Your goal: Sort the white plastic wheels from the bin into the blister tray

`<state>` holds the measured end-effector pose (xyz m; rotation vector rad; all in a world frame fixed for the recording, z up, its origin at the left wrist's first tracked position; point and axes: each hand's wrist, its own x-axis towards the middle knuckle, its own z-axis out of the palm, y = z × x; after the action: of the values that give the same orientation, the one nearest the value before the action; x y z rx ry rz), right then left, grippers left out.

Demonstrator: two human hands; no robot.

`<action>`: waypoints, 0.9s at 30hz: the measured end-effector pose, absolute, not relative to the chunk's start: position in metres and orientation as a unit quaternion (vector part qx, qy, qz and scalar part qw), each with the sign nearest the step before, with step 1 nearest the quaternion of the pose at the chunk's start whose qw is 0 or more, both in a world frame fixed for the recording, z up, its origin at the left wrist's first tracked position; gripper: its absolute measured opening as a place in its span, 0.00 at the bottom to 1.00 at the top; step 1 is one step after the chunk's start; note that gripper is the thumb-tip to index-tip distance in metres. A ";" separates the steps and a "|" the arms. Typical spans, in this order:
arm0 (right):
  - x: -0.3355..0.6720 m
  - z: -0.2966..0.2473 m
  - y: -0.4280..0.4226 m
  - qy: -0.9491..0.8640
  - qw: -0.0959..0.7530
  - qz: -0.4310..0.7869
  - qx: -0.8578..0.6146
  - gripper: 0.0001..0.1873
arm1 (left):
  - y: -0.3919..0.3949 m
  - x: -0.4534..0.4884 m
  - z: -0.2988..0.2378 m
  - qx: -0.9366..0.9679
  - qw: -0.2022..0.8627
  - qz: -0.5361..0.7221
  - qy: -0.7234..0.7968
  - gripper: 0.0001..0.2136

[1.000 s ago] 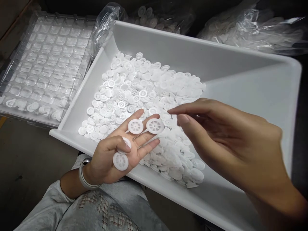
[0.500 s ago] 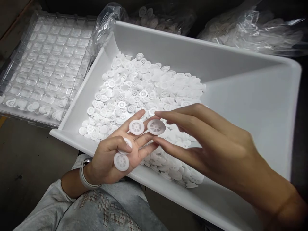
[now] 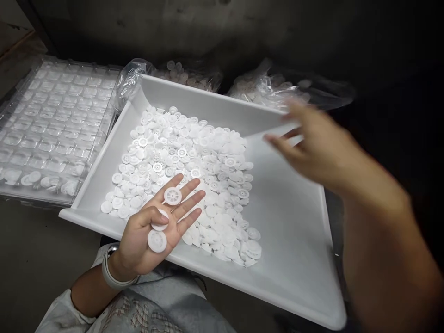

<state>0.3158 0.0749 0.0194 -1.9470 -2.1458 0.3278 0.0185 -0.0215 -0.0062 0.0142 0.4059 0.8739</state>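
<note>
My left hand (image 3: 152,236) is palm up over the near edge of the bin with its fingers spread. Three small white plastic wheels lie on it: a spoked wheel (image 3: 172,196) at the base of the fingers, another wheel (image 3: 160,219) pinned under the thumb, and a third wheel (image 3: 157,241) on the palm. Raised near the bin's far right rim, my right hand (image 3: 312,143) is smeared by motion. Its thumb and fingers are apart, and no wheel shows between them. Below lies a heap of similar wheels (image 3: 194,152).
The large white bin (image 3: 287,222) slopes across my lap. To its left stands a clear compartmented tray (image 3: 52,120), with wheels in its nearest row. Behind the bin lie clear plastic bags (image 3: 270,88) of white parts. A dark wall (image 3: 208,32) rises at the back.
My right hand has gone from the left fingertips up and to the right, away from the palm. The wheel between its fingers no longer shows. The view has tilted up.
</note>
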 end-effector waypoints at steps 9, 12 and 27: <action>0.275 -0.050 0.015 -0.776 -0.081 0.265 -0.567 0.13 | -0.021 0.021 -0.005 0.011 0.886 0.421 0.196 0.30; 0.275 -0.053 0.014 -0.787 -0.075 0.263 -0.553 0.15 | -0.021 0.021 -0.004 0.010 0.884 0.420 0.203 0.30; 0.196 -0.001 -0.007 -0.916 0.313 -0.014 -0.252 0.10 | -0.020 0.020 -0.006 -0.013 0.875 0.436 0.211 0.32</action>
<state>0.1957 -0.0066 -0.0014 -0.6639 -2.4159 -0.0371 0.0199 -0.0199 -0.0065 -0.0273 0.4405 0.9100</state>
